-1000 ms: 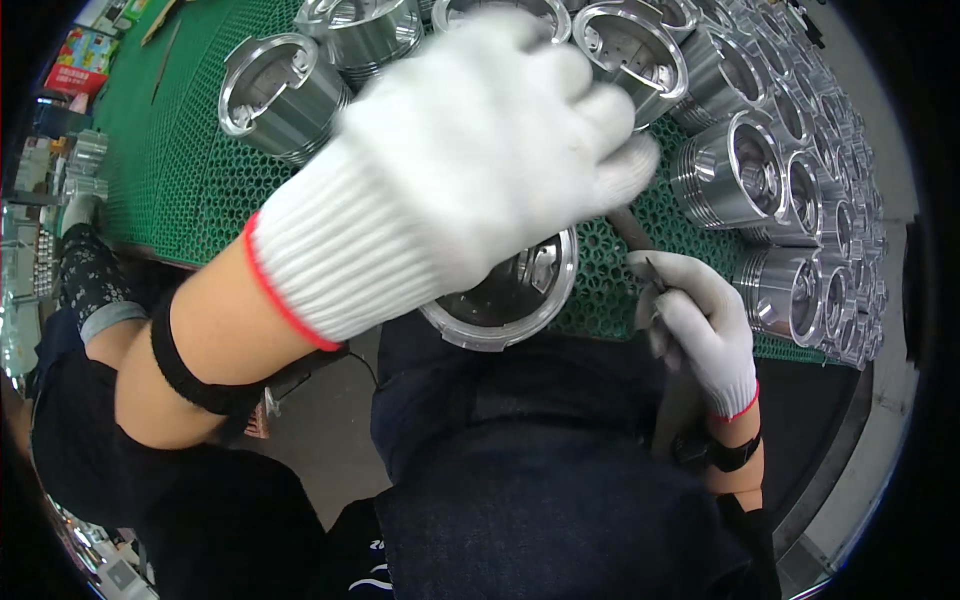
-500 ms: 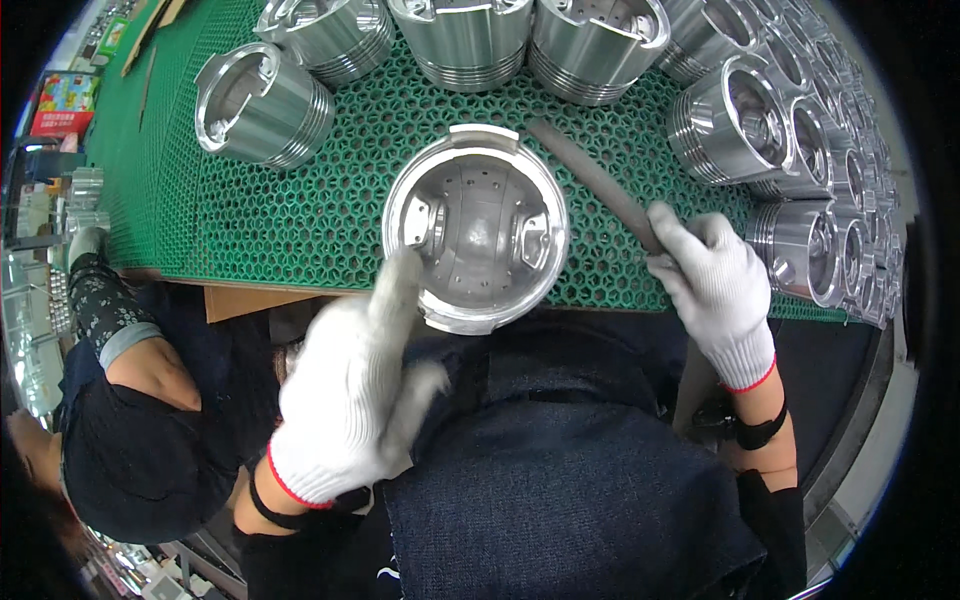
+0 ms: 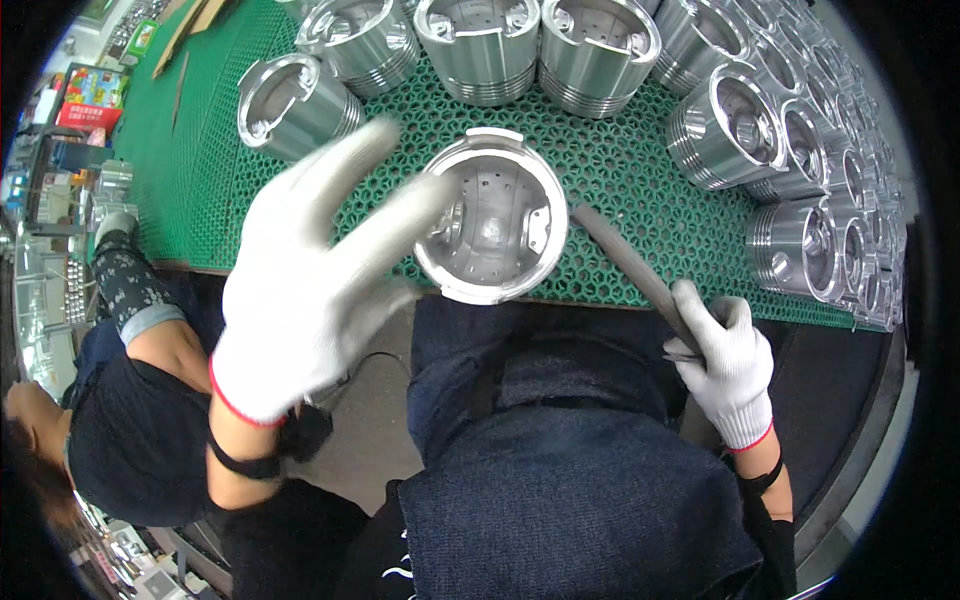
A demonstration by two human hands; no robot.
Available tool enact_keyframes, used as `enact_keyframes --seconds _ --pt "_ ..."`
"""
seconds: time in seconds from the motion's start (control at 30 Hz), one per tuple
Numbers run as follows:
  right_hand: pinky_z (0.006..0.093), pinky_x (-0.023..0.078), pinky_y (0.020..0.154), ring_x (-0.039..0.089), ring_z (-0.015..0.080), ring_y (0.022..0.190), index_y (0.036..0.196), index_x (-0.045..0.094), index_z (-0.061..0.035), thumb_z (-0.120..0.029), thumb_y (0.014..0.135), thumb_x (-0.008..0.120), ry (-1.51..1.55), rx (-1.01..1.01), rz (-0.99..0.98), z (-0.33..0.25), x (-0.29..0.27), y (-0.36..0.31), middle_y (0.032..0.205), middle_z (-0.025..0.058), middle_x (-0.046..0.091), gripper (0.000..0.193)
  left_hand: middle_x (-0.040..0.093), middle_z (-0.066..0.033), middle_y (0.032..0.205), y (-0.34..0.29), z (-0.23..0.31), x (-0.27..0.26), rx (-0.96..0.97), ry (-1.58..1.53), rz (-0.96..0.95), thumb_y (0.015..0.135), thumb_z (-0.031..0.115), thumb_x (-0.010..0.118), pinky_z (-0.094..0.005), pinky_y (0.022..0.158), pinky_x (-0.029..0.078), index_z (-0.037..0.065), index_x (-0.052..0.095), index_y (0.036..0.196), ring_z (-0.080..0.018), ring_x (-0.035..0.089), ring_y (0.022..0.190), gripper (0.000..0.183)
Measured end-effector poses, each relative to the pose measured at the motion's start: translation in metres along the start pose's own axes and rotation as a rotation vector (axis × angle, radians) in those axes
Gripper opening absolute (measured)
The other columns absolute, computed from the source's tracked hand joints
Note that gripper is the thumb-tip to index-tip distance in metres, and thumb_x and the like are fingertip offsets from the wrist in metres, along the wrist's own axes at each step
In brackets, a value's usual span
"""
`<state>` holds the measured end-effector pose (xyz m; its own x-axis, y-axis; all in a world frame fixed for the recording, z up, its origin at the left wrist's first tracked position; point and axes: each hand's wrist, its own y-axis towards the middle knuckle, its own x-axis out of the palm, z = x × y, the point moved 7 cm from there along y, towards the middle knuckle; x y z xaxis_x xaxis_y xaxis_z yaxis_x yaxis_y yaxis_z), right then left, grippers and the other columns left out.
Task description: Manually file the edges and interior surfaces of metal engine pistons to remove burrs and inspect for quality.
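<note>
An upturned silver metal piston (image 3: 495, 240) sits near the front edge of the green mesh mat, its hollow inside facing up. Over its left rim is my left hand (image 3: 290, 290), in a white knit glove, open with fingers spread and a little blurred. The fingers hide part of that rim; whether they touch it I cannot tell. My right hand (image 3: 725, 365), also gloved, is closed round the near end of a flat dark-grey file (image 3: 640, 275). The file slants up and left, its far end beside the piston's right side, apart from it.
More pistons stand behind, including a tilted one (image 3: 295, 105) at the back left and a tight cluster (image 3: 800, 150) along the right. The green mat (image 3: 610, 160) covers the bench. To the left sits another person (image 3: 150, 430), an arm reaching to the bench.
My left hand has risen and moved away to the left of the piston, its fingers spreading wide. My right hand has drawn back toward me with the file. The view has shifted slightly.
</note>
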<state>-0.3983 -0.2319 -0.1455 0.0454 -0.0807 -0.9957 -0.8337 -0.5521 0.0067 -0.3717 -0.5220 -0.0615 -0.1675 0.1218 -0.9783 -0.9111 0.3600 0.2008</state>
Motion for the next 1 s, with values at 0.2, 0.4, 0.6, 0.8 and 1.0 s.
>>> enact_keyframes --seconds 0.2,0.4,0.6,0.8,1.0 --pt "0.0372 0.053 0.070 0.066 0.0345 0.077 0.133 0.053 -0.0079 -0.017 0.069 0.078 0.460 0.031 0.087 0.029 -0.005 -0.010 0.090 0.0174 0.066 0.069 0.050 -0.0137 0.135 0.028 0.018 0.010 0.210 0.073 0.131 0.057 0.038 0.077 -0.0577 0.104 0.033 0.011 0.066 0.095 -0.0446 0.041 0.127 0.048" --pt "0.0370 0.048 0.056 0.059 0.0303 0.057 0.126 0.057 0.0008 -0.013 0.065 0.076 0.392 -0.163 0.179 0.008 -0.059 -0.010 0.069 0.0105 0.059 0.066 0.043 -0.0134 0.136 -0.001 0.037 0.031 0.017 -0.071 0.620 0.059 0.045 0.086 -0.0583 0.106 0.033 0.010 0.062 0.109 -0.0428 0.039 0.130 0.066" --pt "0.0296 0.038 0.046 0.048 0.0139 0.049 0.114 0.068 -0.0199 -0.018 0.066 0.068 0.056 -0.349 0.091 -0.030 -0.071 0.005 0.060 -0.0023 0.045 0.048 0.040 -0.0220 0.140 -0.007 0.001 0.087 -0.322 -0.997 0.551 0.051 0.036 0.092 -0.0447 0.106 0.041 0.002 0.023 0.143 -0.0354 0.046 0.126 0.120" --pt "0.0327 0.034 0.046 0.043 0.0169 0.047 0.121 0.065 -0.0263 -0.019 0.066 0.066 -0.113 -0.447 0.275 -0.074 -0.083 0.066 0.056 -0.0012 0.034 0.055 0.051 -0.0196 0.129 -0.002 -0.001 0.094 -0.308 -0.843 0.358 0.057 0.021 0.089 -0.0368 0.099 0.048 -0.002 0.018 0.144 -0.0275 0.058 0.114 0.115" --pt "0.0332 0.038 0.047 0.048 0.0166 0.048 0.115 0.068 -0.0143 -0.010 0.067 0.068 -0.075 -0.384 0.223 -0.062 -0.095 0.046 0.059 0.0001 0.046 0.048 0.052 -0.0179 0.128 -0.003 0.001 0.083 -0.375 -0.715 0.286 0.057 0.019 0.088 -0.0362 0.098 0.049 0.000 0.022 0.143 -0.0271 0.056 0.117 0.110"
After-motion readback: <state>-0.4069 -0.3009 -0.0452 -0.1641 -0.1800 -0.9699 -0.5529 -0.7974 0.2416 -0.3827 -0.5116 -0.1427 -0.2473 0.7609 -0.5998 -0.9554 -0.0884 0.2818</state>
